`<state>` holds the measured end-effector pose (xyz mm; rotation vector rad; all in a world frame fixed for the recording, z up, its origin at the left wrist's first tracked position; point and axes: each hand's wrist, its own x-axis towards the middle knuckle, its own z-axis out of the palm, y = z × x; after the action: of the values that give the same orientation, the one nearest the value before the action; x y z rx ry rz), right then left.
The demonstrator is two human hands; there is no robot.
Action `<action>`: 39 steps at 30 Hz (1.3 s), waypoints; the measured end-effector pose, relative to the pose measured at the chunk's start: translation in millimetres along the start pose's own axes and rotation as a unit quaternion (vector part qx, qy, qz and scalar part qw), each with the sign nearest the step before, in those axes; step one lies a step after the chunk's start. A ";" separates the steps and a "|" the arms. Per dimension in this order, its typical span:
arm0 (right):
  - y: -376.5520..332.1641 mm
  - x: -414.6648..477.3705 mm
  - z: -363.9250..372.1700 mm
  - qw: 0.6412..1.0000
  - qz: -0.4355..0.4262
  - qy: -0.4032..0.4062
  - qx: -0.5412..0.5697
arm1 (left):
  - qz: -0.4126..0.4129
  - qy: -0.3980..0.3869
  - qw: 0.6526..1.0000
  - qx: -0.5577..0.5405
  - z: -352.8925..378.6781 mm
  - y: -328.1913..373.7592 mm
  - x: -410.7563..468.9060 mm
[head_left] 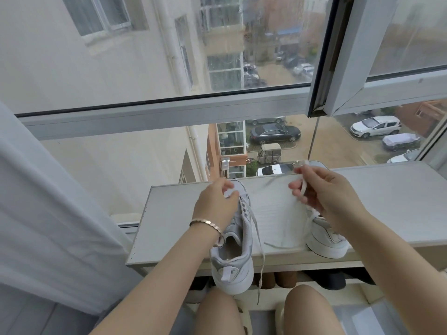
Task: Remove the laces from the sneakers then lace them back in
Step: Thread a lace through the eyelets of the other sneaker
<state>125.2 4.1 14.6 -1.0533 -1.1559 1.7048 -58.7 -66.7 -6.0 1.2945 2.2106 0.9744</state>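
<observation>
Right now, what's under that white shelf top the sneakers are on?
Below the shelf top, two brown rounded shapes and a dark shape show, possibly shoes. The left sneaker overhangs the edge and the board covers everything further back.

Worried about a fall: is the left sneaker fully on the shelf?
No, the left sneaker juts heel-first past the front edge of the shelf.

Soft, even daylight comes through the window (145, 68) beyond the fingers (296, 186) of the right hand (324, 197), leaving only faint shadows on skin and on the shelf (174, 209). Under the shelf, below the fingers, it is dark. The upper pane is hazy and streaked. The lace (302, 189) pinched in those fingers and the left hand (215, 206) are slightly motion-smeared. Straight frame lines bow toward the edges.
</observation>
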 end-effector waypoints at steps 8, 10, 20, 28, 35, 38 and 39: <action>22.6 1.2 21.3 0.996 0.039 -0.010 0.084 | 0.061 -0.075 0.985 0.141 12.5 -6.9 -15.0; 28.2 0.9 25.4 0.993 0.061 -0.009 0.100 | 0.064 -0.070 0.989 0.114 12.0 -12.2 -16.6; 43.3 -4.0 33.3 0.993 0.073 -0.065 0.064 | 0.089 -0.051 0.992 0.080 15.6 -26.6 -26.4; 57.8 -8.3 29.8 0.990 0.078 -0.051 0.102 | 0.132 -0.025 0.990 0.030 16.4 -38.4 -39.0; 59.1 -11.2 33.8 0.992 0.042 -0.033 0.118 | 0.117 -0.015 0.993 0.003 17.3 -37.1 -44.4; 62.8 -9.4 35.9 0.999 0.032 -0.025 0.018 | 0.123 -0.008 0.992 0.005 17.9 -37.3 -42.3; 63.8 -8.8 37.2 0.999 0.034 -0.020 -0.007 | 0.123 -0.007 0.992 0.003 18.0 -37.1 -42.2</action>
<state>83.2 -31.0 -35.7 -1.0821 -1.1702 1.7794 -48.4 -109.1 -45.8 1.6007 2.0769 1.0425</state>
